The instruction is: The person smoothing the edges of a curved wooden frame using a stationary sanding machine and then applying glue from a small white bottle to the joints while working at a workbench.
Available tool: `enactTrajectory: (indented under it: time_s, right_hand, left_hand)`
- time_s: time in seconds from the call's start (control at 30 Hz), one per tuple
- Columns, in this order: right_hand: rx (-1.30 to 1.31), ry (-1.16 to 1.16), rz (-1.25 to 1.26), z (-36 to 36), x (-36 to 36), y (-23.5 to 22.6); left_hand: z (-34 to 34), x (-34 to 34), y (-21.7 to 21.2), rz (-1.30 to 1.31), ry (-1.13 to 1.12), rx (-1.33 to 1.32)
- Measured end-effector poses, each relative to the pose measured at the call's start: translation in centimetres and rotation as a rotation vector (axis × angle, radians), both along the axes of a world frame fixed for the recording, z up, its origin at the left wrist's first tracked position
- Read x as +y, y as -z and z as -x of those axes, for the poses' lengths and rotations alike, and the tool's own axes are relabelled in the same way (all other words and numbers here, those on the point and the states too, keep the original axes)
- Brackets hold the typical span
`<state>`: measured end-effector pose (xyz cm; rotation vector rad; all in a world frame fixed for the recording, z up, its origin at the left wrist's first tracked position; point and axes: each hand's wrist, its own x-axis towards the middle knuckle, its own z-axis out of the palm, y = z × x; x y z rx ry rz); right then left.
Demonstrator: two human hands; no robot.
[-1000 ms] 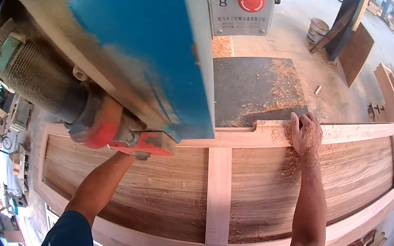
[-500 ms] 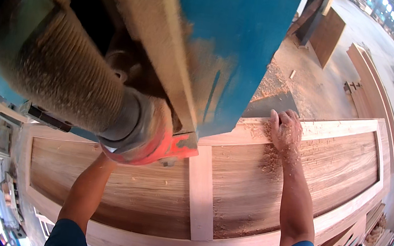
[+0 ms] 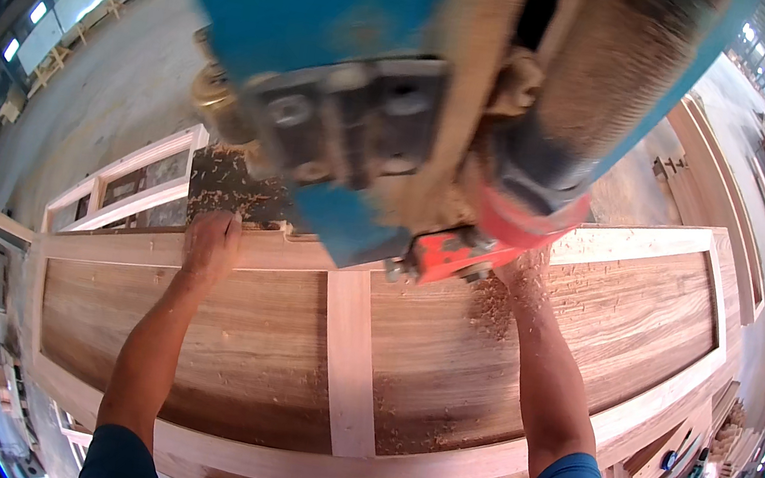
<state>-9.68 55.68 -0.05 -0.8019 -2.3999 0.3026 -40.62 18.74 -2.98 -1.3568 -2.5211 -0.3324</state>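
**Both hands flat on the door panel under the machine**

We see the left hand (image 3: 211, 244) spread palm-down on the far rail of the wooden door panel (image 3: 229, 354), pinching nothing. The right hand (image 3: 524, 264) rests on the same rail, dusted with shavings — its fingers are hidden by the machine, so we cannot tell its grip. The panel stretches beneath and toward us from both hands. The blue machine (image 3: 349, 58) with its red part (image 3: 500, 236) hangs between them — blocking our view. Wood chips (image 3: 224, 183) lie just beyond the left hand.
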Motion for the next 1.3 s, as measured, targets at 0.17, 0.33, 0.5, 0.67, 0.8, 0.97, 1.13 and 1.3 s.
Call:
enactTrajectory:
  time_s: [0.17, 0.33, 0.5, 0.67, 0.8, 0.97, 1.13, 1.3]
  right_hand:
    - [0.053, -0.027, 0.163, -0.8, 1.3, 2.9]
    - [-0.126, 0.015, -0.044, -0.5, 0.7, 1.8]
    - [0.027, -0.021, -0.052, -0.3, 0.7, 1.8]
    - [0.049, -0.042, -0.013, -0.1, -0.3, 0.7]
    - [-0.021, -0.022, 0.022, -0.8, -0.4, 0.8]
    - [-0.038, -0.031, 0.04, -1.3, -0.4, 0.5]
    - [-0.021, -0.008, 0.015, -1.8, 0.3, 1.5]
    - [-0.019, -0.065, 0.035, -1.4, 1.0, 1.8]
  left_hand:
    - [-1.8, 1.3, -1.5, -0.096, -0.073, -0.077]
    - [-1.6, 0.8, -1.7, -0.101, -0.123, -0.107]
    - [-1.7, 0.4, -1.1, -0.146, -0.12, -0.101]
    - [-2.5, -0.7, -1.0, -0.064, -0.166, -0.089]
    - [-3.5, -1.0, -1.1, -0.046, -0.174, -0.098]
    - [-4.4, -1.2, -0.7, -0.06, -0.133, -0.059]
    - [-4.9, -0.2, -0.1, -0.117, -0.104, -0.024]
    - [-4.0, -0.6, 0.2, -0.092, -0.153, -0.063]
